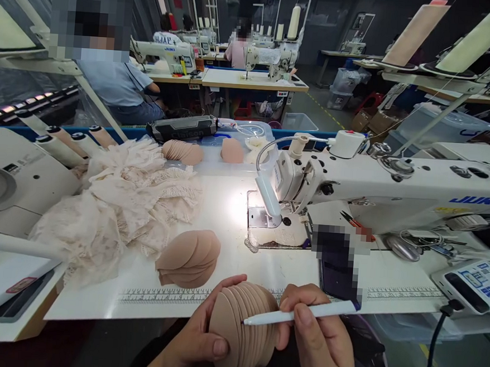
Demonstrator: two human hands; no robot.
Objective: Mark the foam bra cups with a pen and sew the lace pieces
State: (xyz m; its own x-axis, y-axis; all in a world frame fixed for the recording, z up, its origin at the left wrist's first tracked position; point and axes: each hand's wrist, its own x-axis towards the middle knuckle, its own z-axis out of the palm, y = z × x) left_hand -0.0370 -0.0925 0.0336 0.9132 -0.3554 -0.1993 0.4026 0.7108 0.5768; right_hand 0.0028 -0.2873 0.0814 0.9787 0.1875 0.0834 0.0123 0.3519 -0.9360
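Observation:
My left hand (192, 342) is closed round a fanned stack of beige foam bra cups (241, 331), held on edge at the table's near edge. My right hand (321, 345) grips a white pen (298, 317) with its tip touching the stack's edges. A second stack of beige cups (189, 258) lies on the table just beyond my left hand. Behind it spreads a heap of cream lace pieces (118, 202).
A white Juki sewing machine (395, 188) with a lit lamp stands right, a dark phone (337, 265) near it. More cups (182, 152) and a black case (182, 127) lie at the back. A control box (475, 283) sits far right. Other people work at machines behind.

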